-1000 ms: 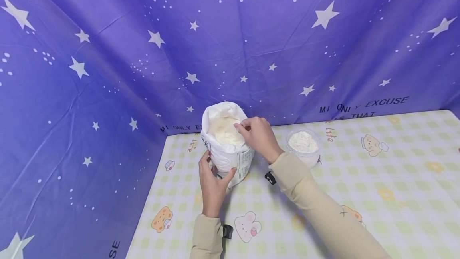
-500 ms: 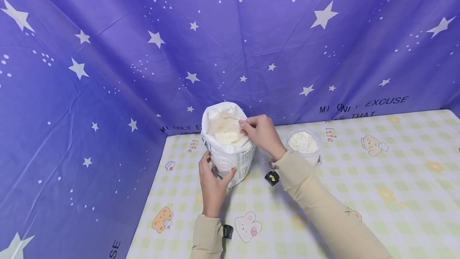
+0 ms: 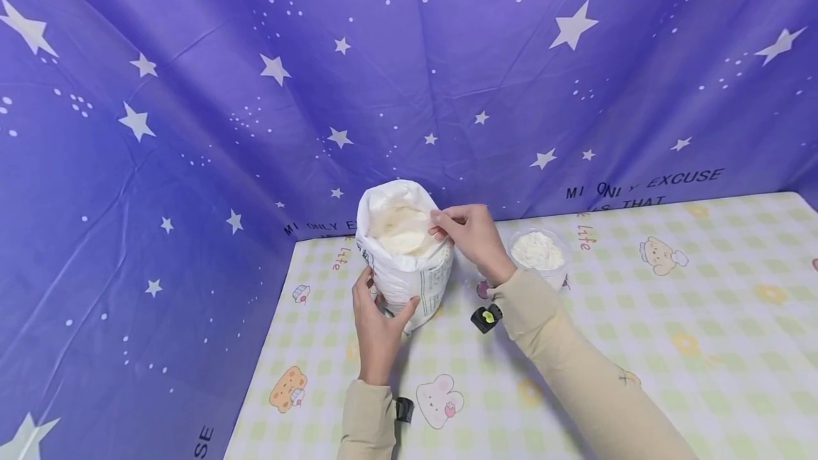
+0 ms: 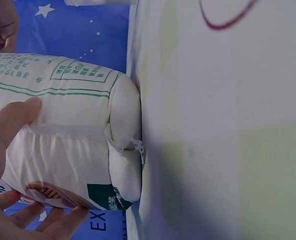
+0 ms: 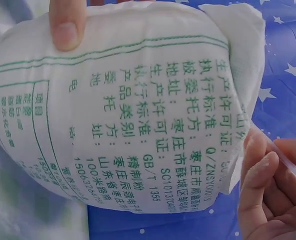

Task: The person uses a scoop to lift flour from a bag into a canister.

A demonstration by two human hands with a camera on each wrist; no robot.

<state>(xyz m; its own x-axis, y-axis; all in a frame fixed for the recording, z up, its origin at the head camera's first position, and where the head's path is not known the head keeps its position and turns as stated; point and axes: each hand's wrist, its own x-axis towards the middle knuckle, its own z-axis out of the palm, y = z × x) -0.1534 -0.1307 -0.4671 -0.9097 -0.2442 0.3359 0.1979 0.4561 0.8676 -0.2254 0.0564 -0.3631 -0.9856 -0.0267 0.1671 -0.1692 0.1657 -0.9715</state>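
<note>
- Gripping the white woven flour bag point(image 3: 415, 286) low on its side, the left hand point(image 3: 377, 332) has its thumb spread on the near face and its fingers curved round the left side.
- The bag stands upright at the back of the table, close to the purple star-printed curtain point(image 3: 383, 98), its mouth gaping and pale flour point(image 3: 401, 240) inside.
- The right hand point(image 3: 474, 236) is at the right rim of the bag's mouth, thumb and fingertips brought together; the right wrist view shows them pinching a thin translucent strip point(image 5: 286, 160), the rest of which cannot be made out.
- Green Chinese print and a double green line run across the bag; the left wrist view also shows a knotted thread point(image 4: 138, 145) at its bottom seam.
- Just beyond the right wrist, a clear round plastic tub point(image 3: 556, 277) holds heaped white powder point(image 3: 538, 250).
- Beneath everything lies a green-and-white checked tablecloth point(image 3: 594, 325) with cartoon animals.
- Both arms wear beige sleeves point(image 3: 575, 368), with a small black device point(image 3: 404, 410) beside each cuff.
</note>
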